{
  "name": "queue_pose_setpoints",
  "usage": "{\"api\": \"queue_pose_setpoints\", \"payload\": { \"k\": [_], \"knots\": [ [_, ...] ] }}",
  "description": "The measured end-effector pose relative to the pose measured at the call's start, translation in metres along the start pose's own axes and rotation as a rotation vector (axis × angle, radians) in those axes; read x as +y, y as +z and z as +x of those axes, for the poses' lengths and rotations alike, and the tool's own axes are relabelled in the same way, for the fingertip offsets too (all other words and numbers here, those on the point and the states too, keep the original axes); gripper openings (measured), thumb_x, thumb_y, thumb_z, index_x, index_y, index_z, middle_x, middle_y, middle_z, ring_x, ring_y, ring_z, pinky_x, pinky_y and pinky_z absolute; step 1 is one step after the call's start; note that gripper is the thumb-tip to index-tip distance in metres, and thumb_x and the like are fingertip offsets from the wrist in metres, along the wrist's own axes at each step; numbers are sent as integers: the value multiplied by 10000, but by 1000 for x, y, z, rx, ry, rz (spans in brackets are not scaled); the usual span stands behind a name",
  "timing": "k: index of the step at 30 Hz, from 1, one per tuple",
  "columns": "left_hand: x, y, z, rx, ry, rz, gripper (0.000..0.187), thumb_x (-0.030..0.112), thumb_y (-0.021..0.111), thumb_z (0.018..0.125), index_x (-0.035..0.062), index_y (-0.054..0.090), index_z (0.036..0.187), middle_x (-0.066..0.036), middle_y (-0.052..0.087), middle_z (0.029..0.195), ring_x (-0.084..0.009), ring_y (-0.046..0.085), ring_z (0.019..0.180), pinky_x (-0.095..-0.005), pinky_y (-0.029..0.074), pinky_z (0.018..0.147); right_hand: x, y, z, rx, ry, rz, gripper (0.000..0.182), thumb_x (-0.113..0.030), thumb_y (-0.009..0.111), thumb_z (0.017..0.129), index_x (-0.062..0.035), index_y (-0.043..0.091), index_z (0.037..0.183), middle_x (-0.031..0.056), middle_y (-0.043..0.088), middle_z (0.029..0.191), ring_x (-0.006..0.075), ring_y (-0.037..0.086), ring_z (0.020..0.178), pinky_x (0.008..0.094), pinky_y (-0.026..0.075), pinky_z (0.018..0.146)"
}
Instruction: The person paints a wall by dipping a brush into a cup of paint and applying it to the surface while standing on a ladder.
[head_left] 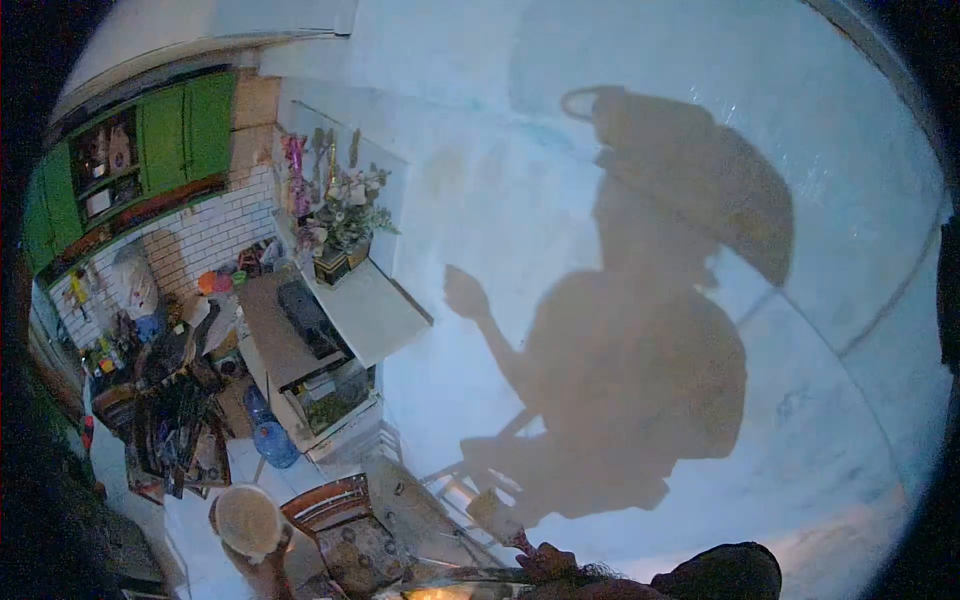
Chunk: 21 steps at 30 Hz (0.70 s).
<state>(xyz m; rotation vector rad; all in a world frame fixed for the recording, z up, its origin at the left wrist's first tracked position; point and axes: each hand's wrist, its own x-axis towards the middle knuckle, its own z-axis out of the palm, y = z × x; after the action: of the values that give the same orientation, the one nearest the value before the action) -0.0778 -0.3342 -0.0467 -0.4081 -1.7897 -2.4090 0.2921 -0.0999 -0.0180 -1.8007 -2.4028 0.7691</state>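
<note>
My right hand (548,562) is at the bottom centre, closed round the handle of a paintbrush (497,517). The brush's wide, pale head points up and left, in front of the lower wall. At the lower left, my left hand (270,562) grips the side of a round tub (249,518) with a tan, flat-looking top. Its contents are too blurred to make out. A pale bluish wall (480,190) fills the middle and right, with a large shadow of a person on it.
A wooden chair (340,530) with a patterned seat stands between my hands. Further left are a blue water bottle (272,440), a counter (375,315) with a flower arrangement (350,210), a cluttered chair (180,430) and green cabinets (165,140) above white brick tiles (215,235).
</note>
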Motion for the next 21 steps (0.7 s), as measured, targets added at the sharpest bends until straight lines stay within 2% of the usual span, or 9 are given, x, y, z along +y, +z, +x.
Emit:
{"api": "queue_pose_setpoints", "payload": {
  "k": [1, 2, 4, 9, 12, 13, 14, 16, 21],
  "knots": [
    [-4, 5, 0, -2, -121, -328, 820, 263, 758, 675, 41, 282, 1306, -174, 392, 1276, -287, 464, 1128, -418, 439, 903, 1, 3, -1, 5, 0, 0, 437, -476, 554, 818, -44, 565, 749, 148, 578, 675, 298, 602, 655, 430, 466, 616],
    [9, 19, 2, -14, -129, -332, 820, 263, 758, 675, 41, 282, 1306, -174, 392, 1276, -287, 464, 1128, -418, 439, 903, -6, -9, 6, 14, 0, -1, 436, -475, 553, 819, -44, 565, 749, 148, 578, 677, 299, 601, 655, 431, 466, 616],
    [44, 59, -2, -137, -60, 225, 819, 265, 736, 691, 48, 255, 1317, -169, 378, 1284, -282, 456, 1134, -423, 426, 921, 7, -2, 1, 27, 7, -13, 434, -473, 551, 821, -45, 565, 750, 148, 576, 679, 299, 600, 655, 433, 465, 616],
    [79, 116, -8, -218, -326, -62, 899, 53, 780, 616, 60, 228, 1326, -151, 376, 1279, -267, 442, 1137, -395, 426, 924, 78, -97, 3, 45, -27, -46, 429, -467, 545, 828, -45, 565, 752, 147, 574, 686, 301, 598, 656, 437, 464, 615],
    [150, 166, -22, -178, -340, 108, 906, 22, 774, 595, 63, 236, 1323, -145, 372, 1275, -258, 435, 1137, -381, 423, 912, 74, -114, 8, 44, -58, -70, 425, -463, 541, 831, -46, 565, 753, 147, 572, 690, 302, 596, 656, 440, 463, 614],
    [187, 186, -7, -421, 114, 261, 914, 17, 784, 570, 70, 255, 1313, -142, 405, 1234, -258, 456, 1106, -371, 422, 891, 43, -108, 20, 44, -70, -80, 424, -462, 540, 832, -46, 566, 753, 147, 571, 691, 302, 596, 656, 441, 462, 614],
    [188, 187, -10, -421, 105, 262, 914, 17, 784, 570, 70, 255, 1313, -142, 405, 1234, -258, 456, 1106, -371, 422, 891, 13, -101, 30, 42, -81, -89, 423, -461, 539, 834, -46, 566, 754, 146, 571, 692, 303, 595, 657, 442, 462, 614],
    [179, 188, -15, -441, -3, 232, 885, 16, 777, 569, 64, 278, 1299, -141, 431, 1205, -256, 473, 1084, -366, 424, 882, 64, -127, 16, 37, -103, -101, 421, -459, 537, 836, -47, 566, 755, 146, 570, 695, 303, 594, 657, 443, 461, 614],
    [121, 198, -27, -452, -217, 172, 828, 14, 763, 568, 52, 323, 1269, -137, 483, 1148, -253, 508, 1039, -357, 429, 866, 74, -139, 15, 24, -185, -133, 416, -453, 531, 842, -48, 566, 757, 146, 567, 701, 305, 591, 658, 448, 460, 613]
  ]
}}
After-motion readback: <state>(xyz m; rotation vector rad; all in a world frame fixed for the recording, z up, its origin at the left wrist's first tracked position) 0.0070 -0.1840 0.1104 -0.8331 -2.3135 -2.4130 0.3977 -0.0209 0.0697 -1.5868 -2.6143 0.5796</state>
